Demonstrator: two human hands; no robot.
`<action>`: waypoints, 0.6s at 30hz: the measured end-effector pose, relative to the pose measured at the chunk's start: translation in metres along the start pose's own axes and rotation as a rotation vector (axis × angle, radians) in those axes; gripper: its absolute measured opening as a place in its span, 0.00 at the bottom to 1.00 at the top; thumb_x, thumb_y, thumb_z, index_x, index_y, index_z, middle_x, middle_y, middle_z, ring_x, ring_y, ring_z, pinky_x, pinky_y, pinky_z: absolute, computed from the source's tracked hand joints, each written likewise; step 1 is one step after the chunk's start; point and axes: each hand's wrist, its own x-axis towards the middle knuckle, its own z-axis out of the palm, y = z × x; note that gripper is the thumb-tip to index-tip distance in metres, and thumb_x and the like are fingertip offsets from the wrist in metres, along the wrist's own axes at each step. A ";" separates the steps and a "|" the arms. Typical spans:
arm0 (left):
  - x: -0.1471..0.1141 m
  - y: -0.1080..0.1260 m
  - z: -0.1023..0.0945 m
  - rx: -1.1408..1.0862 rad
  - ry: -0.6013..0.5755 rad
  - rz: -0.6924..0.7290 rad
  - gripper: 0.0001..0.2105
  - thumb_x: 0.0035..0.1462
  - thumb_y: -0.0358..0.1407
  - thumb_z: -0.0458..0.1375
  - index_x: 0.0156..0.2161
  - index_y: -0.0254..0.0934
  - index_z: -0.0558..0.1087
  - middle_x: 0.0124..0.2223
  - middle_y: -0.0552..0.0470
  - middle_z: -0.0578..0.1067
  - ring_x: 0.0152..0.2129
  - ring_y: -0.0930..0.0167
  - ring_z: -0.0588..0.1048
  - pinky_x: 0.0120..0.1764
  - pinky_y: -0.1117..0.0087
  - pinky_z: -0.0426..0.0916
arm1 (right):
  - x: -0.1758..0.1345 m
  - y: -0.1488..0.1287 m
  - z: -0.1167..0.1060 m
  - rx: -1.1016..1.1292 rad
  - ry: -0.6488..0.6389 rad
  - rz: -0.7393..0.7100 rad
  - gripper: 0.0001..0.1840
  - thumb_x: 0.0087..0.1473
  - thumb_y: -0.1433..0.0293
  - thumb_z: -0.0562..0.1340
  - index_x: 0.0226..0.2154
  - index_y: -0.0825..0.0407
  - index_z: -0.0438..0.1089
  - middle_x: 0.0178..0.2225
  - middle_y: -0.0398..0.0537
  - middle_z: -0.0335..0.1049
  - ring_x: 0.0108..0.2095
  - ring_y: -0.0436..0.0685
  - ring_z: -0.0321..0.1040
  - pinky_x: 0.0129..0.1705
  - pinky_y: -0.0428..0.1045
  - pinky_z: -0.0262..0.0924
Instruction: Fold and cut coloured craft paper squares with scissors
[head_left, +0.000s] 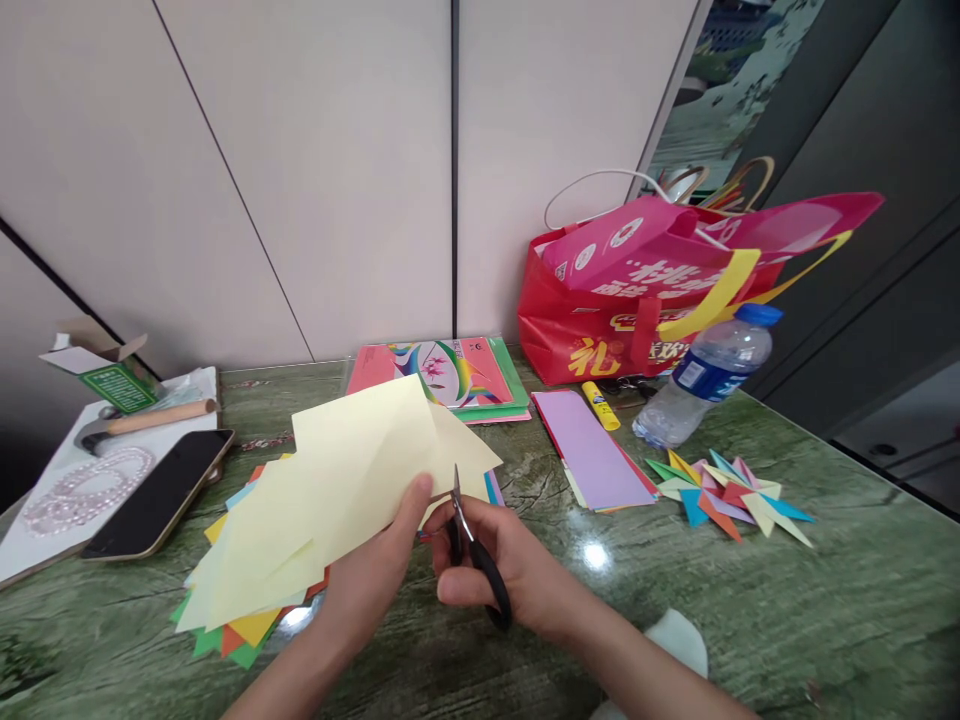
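Pale yellow paper sheets [360,455] are pinched in my left hand [379,570], its thumb on top near their right edge. My right hand [499,555] holds scissors [480,565] with black handles, fingers in the loops. Their blades point up and away, beside the paper's right edge; whether they touch it I cannot tell. Under and left of the held paper lies a spread stack of coloured paper [232,630] in green, orange and yellow.
Behind lie packaged coloured papers [431,370]. To the right are purple paper strips [592,450], a glue stick [601,406], folded paper pieces [731,490], a water bottle [705,375] and a red bag [622,300]. A phone [161,490], hammer [146,420] and beads [90,490] lie left.
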 end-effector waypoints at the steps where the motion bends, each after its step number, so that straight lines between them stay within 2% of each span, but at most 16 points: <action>1: 0.000 -0.001 0.000 -0.001 -0.004 0.004 0.22 0.44 0.45 0.59 0.46 0.42 0.70 0.51 0.50 0.70 0.51 0.63 0.65 0.57 0.62 0.51 | 0.000 0.000 0.000 0.001 0.000 0.001 0.24 0.35 0.62 0.69 0.33 0.55 0.61 0.24 0.39 0.59 0.23 0.45 0.53 0.25 0.43 0.48; 10: 0.000 -0.001 0.000 -0.001 0.002 0.007 0.23 0.44 0.46 0.59 0.47 0.41 0.69 0.52 0.49 0.70 0.51 0.63 0.65 0.57 0.62 0.50 | 0.001 0.003 0.000 0.006 0.010 0.012 0.26 0.32 0.60 0.70 0.32 0.55 0.62 0.21 0.36 0.58 0.21 0.44 0.49 0.23 0.43 0.45; 18: -0.001 0.000 -0.001 -0.012 -0.004 0.005 0.23 0.43 0.44 0.60 0.47 0.42 0.70 0.51 0.50 0.71 0.52 0.63 0.64 0.57 0.63 0.51 | 0.001 0.008 -0.002 0.000 0.017 0.034 0.22 0.37 0.60 0.69 0.32 0.54 0.62 0.20 0.35 0.55 0.20 0.44 0.47 0.22 0.43 0.43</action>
